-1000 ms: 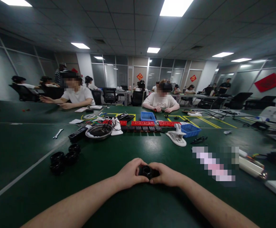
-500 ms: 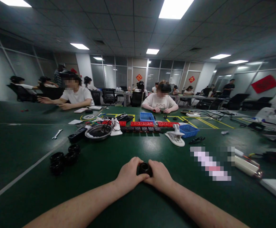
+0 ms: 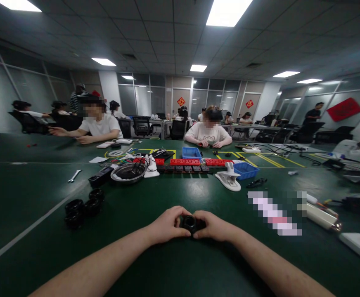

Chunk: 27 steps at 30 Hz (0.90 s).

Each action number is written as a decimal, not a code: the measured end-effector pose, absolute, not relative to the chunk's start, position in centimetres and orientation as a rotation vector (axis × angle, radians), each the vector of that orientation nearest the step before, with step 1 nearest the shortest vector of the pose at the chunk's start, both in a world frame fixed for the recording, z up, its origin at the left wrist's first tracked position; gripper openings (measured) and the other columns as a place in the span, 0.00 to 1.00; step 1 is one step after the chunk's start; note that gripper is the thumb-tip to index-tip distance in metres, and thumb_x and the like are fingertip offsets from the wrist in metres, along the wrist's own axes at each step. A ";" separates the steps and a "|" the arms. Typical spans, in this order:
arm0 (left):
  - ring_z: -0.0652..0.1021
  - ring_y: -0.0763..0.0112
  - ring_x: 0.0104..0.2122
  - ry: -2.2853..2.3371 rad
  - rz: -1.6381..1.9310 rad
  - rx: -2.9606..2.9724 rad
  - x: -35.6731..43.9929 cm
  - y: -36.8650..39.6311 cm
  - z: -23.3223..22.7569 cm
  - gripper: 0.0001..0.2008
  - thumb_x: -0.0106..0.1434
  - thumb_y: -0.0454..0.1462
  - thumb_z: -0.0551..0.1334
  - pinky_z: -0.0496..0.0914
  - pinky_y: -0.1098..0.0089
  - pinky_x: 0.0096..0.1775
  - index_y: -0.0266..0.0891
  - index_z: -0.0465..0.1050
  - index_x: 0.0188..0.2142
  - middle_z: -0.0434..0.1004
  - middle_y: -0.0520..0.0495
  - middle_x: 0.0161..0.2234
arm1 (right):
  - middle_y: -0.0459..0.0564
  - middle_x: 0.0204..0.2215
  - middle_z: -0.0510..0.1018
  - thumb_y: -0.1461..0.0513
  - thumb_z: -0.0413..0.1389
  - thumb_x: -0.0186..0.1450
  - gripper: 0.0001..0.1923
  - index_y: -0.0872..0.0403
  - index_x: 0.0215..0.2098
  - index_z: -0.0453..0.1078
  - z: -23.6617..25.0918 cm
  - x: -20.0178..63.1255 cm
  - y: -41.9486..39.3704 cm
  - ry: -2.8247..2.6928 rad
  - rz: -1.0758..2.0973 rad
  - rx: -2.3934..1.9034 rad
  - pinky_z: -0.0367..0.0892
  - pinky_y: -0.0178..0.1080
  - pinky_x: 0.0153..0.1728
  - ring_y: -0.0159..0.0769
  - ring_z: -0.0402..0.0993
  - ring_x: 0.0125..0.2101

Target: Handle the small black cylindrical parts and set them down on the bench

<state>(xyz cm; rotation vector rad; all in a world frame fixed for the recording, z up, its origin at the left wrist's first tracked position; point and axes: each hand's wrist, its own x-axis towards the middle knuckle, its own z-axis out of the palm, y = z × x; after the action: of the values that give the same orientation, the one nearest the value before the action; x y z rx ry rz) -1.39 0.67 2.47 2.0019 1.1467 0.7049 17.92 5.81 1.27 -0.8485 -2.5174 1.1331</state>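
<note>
Between my two hands is a small black ring-shaped part (image 3: 189,222) with a round opening facing up, close to the green tabletop (image 3: 180,270). My left hand (image 3: 169,223) curls round its left side, thumb at the near edge and fingers at the far edge. From the right, my right hand (image 3: 213,226) grips it the same way, and the two thumb tips almost meet in front. Whether the part rests on the table I cannot tell. Several similar black ring-shaped parts (image 3: 92,205) stand in a cluster to the left, some of them touching.
A wrench (image 3: 74,176) lies far left, near a metal bowl (image 3: 128,174) with cables. Ahead are red power strips (image 3: 184,161), blue bins (image 3: 245,169) and a white clamp base (image 3: 229,181). A cream cylinder (image 3: 320,216) lies right. Two people sit across the table.
Both hands have shifted their grip round the black part; the left fingers and right hand are set more apart, and more of the part's opening shows. Its place has barely changed.
</note>
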 end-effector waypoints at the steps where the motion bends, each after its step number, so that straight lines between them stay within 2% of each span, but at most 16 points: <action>1: 0.66 0.77 0.24 1.148 0.703 1.993 -1.3 0.7 2.5 0.18 0.48 0.38 0.64 0.61 0.76 0.26 0.40 0.66 0.40 0.64 0.52 0.34 | 0.42 0.27 0.67 0.64 0.61 0.47 0.14 0.57 0.31 0.65 1.0 17.9 5.8 -2.511 1.120 -0.874 0.57 0.31 0.27 0.31 0.63 0.29; 6: 0.66 0.76 0.24 1.303 0.709 1.974 -0.6 0.2 2.1 0.18 0.47 0.39 0.65 0.61 0.76 0.24 0.39 0.64 0.37 0.63 0.53 0.31 | 0.41 0.23 0.65 0.56 0.64 0.42 0.20 0.56 0.26 0.62 0.4 17.3 5.2 -2.525 0.820 -1.077 0.52 0.30 0.22 0.29 0.60 0.25; 8: 0.66 0.74 0.25 1.406 0.742 1.984 -0.3 0.0 1.9 0.17 0.47 0.40 0.65 0.61 0.75 0.25 0.39 0.63 0.36 0.63 0.53 0.30 | 0.43 0.23 0.66 0.52 0.62 0.43 0.21 0.56 0.25 0.62 0.4 16.8 4.7 -2.542 0.656 -1.156 0.51 0.31 0.22 0.30 0.60 0.24; 13: 0.68 0.69 0.29 1.564 0.811 1.982 0.2 -0.3 1.6 0.15 0.48 0.40 0.63 0.61 0.72 0.28 0.39 0.63 0.35 0.65 0.51 0.32 | 0.50 0.25 0.70 0.50 0.55 0.50 0.17 0.56 0.26 0.64 0.7 15.6 3.2 -2.562 0.249 -1.318 0.55 0.37 0.27 0.38 0.64 0.27; 16: 0.69 0.67 0.30 1.588 0.793 1.989 0.3 -0.3 1.9 0.16 0.48 0.40 0.63 0.61 0.72 0.28 0.39 0.63 0.35 0.66 0.50 0.33 | 0.53 0.26 0.71 0.47 0.53 0.51 0.20 0.57 0.27 0.65 0.9 15.4 2.8 -2.537 0.117 -1.381 0.55 0.42 0.32 0.43 0.65 0.30; 19: 0.68 0.68 0.29 1.567 0.769 2.008 0.1 -0.2 2.2 0.15 0.48 0.40 0.63 0.61 0.72 0.28 0.39 0.64 0.35 0.66 0.51 0.32 | 0.53 0.32 0.70 0.47 0.56 0.48 0.24 0.57 0.34 0.64 0.9 16.0 3.0 -2.486 0.238 -1.290 0.56 0.43 0.36 0.44 0.65 0.34; 23: 0.66 0.73 0.25 1.430 0.721 2.019 -0.6 0.2 2.4 0.15 0.49 0.41 0.63 0.60 0.74 0.26 0.39 0.64 0.36 0.64 0.53 0.31 | 0.49 0.41 0.68 0.56 0.61 0.47 0.31 0.52 0.48 0.59 1.1 17.1 4.1 -2.508 0.718 -0.920 0.58 0.39 0.39 0.40 0.64 0.40; 25: 0.66 0.75 0.24 1.329 0.697 2.003 -0.9 0.5 2.3 0.16 0.50 0.40 0.62 0.61 0.75 0.25 0.39 0.64 0.38 0.63 0.53 0.31 | 0.48 0.38 0.69 0.61 0.60 0.49 0.25 0.54 0.45 0.62 1.4 17.5 4.7 -2.541 0.908 -0.831 0.59 0.37 0.37 0.38 0.65 0.38; 27: 0.65 0.76 0.24 1.249 0.691 1.989 -1.2 0.7 2.2 0.17 0.50 0.39 0.63 0.61 0.76 0.26 0.39 0.64 0.40 0.63 0.53 0.32 | 0.46 0.33 0.69 0.65 0.58 0.51 0.16 0.56 0.38 0.66 1.7 17.7 5.0 -2.548 1.056 -0.828 0.60 0.35 0.34 0.35 0.65 0.33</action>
<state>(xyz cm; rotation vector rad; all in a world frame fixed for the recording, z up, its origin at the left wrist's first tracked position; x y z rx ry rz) -1.17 0.74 2.23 1.9889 1.2488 0.6913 17.69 5.01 1.74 -0.8278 -2.5483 1.0556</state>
